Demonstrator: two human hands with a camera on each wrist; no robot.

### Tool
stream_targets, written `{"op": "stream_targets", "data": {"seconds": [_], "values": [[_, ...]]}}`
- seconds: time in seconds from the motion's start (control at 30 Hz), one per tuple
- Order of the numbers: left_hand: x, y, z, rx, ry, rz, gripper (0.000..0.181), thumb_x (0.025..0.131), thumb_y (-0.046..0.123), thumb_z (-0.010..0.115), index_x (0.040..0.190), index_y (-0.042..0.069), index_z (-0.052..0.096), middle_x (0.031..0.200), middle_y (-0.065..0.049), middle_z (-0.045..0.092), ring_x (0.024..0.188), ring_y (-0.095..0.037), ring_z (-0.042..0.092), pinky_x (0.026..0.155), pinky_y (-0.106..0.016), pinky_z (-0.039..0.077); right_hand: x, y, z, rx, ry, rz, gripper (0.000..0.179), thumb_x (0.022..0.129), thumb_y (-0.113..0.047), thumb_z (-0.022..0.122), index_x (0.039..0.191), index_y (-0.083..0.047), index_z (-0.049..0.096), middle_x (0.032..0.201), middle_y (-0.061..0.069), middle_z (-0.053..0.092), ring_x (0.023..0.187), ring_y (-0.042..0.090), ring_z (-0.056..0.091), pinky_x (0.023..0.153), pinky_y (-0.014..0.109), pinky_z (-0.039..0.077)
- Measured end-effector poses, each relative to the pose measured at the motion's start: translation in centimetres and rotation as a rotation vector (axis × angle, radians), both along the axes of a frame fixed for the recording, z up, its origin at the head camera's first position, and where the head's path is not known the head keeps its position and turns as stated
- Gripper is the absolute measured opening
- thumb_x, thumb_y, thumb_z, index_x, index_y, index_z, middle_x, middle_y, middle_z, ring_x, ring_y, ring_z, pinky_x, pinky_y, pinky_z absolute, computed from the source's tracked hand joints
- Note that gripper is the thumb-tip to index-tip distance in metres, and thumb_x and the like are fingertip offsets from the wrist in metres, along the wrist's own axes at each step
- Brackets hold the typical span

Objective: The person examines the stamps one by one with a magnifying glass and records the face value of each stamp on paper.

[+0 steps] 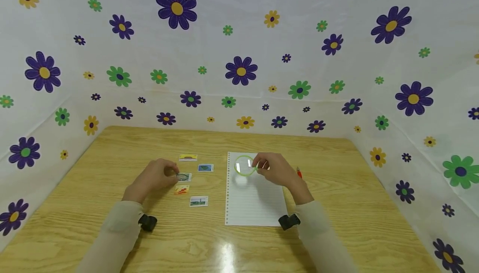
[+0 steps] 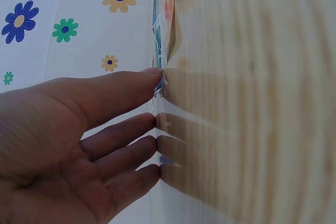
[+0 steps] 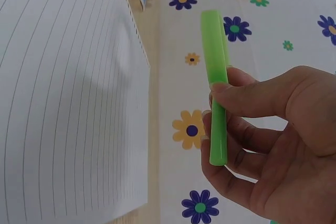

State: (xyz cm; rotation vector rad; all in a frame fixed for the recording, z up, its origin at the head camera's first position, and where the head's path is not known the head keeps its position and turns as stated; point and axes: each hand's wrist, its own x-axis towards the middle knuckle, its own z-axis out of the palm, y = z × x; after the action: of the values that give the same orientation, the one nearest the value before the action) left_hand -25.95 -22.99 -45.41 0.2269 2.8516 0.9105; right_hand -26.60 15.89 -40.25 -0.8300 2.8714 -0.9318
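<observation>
My right hand [image 1: 275,168] grips the green handle of a magnifying glass [image 3: 214,45], thumb against the fingers. In the head view its round, green-rimmed lens [image 1: 244,165] hangs over the upper part of a lined sheet of paper [image 1: 254,206]. At the left edge of a greenish stamp [image 1: 183,177], my left hand [image 1: 159,175] pinches with thumb and forefinger; its other fingertips rest on the table in the left wrist view. Around it lie a yellow stamp [image 1: 188,157], a blue stamp [image 1: 206,168], a red-and-yellow stamp [image 1: 181,190] and a landscape stamp [image 1: 198,201].
A red pen [image 1: 299,173] lies right of the paper, partly behind my right hand. The wooden table [image 1: 224,244] meets a white flower-printed cloth [image 1: 209,48] at the back and sides. Punched holes line the paper's left edge.
</observation>
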Motion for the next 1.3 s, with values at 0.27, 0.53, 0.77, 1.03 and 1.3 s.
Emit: {"op": "stream_targets", "data": {"seconds": [0.27, 0.53, 0.77, 1.03, 1.3], "values": [[0.2, 0.2, 0.2, -0.001, 0.005, -0.002, 0.015, 0.092, 0.017, 0.077, 0.105, 0.01, 0.076, 0.14, -0.023, 0.063, 0.134, -0.046, 0.053, 0.115, -0.065, 0.039, 0.1, 3.5, 0.0, 0.003, -0.022, -0.086, 0.013, 0.092, 0.003, 0.069, 0.103, -0.003, 0.072, 0.09, 0.009, 0.071, 0.082, 0.018, 0.061, 0.075, 0.031, 0.052], [0.3, 0.1, 0.3, -0.005, -0.016, 0.006, 0.017, 0.092, 0.018, 0.077, 0.108, 0.01, 0.076, 0.143, -0.024, 0.061, 0.137, -0.047, 0.051, 0.116, -0.067, 0.037, 0.2, 6.2, -0.4, 0.003, -0.02, -0.138, 0.013, 0.093, 0.004, 0.068, 0.103, -0.003, 0.071, 0.092, 0.011, 0.071, 0.083, 0.019, 0.062, 0.076, 0.033, 0.053], [0.2, 0.1, 0.2, 0.008, -0.031, 0.022, 0.017, 0.093, 0.018, 0.076, 0.108, 0.011, 0.076, 0.145, -0.023, 0.06, 0.138, -0.047, 0.05, 0.117, -0.067, 0.036, 0.4, 7.7, -0.1, 0.01, -0.044, -0.174, 0.013, 0.095, 0.002, 0.065, 0.105, -0.002, 0.071, 0.095, 0.013, 0.071, 0.083, 0.021, 0.062, 0.074, 0.033, 0.052], [0.1, 0.1, 0.1, 0.002, -0.029, 0.015, 0.016, 0.092, 0.018, 0.076, 0.107, 0.012, 0.076, 0.146, -0.024, 0.06, 0.14, -0.049, 0.048, 0.117, -0.068, 0.034, 0.7, 9.0, 0.1, 0.022, -0.043, -0.211, 0.011, 0.095, 0.001, 0.065, 0.104, -0.004, 0.07, 0.096, 0.014, 0.072, 0.085, 0.022, 0.064, 0.075, 0.035, 0.055], [0.1, 0.2, 0.0, 0.007, -0.028, 0.009, 0.015, 0.093, 0.018, 0.076, 0.107, 0.012, 0.076, 0.145, -0.024, 0.06, 0.14, -0.049, 0.048, 0.117, -0.068, 0.035, 0.6, 10.9, -0.5, 0.011, -0.016, -0.233, 0.011, 0.093, 0.002, 0.067, 0.102, -0.004, 0.07, 0.093, 0.014, 0.071, 0.082, 0.022, 0.064, 0.072, 0.033, 0.053]]}}
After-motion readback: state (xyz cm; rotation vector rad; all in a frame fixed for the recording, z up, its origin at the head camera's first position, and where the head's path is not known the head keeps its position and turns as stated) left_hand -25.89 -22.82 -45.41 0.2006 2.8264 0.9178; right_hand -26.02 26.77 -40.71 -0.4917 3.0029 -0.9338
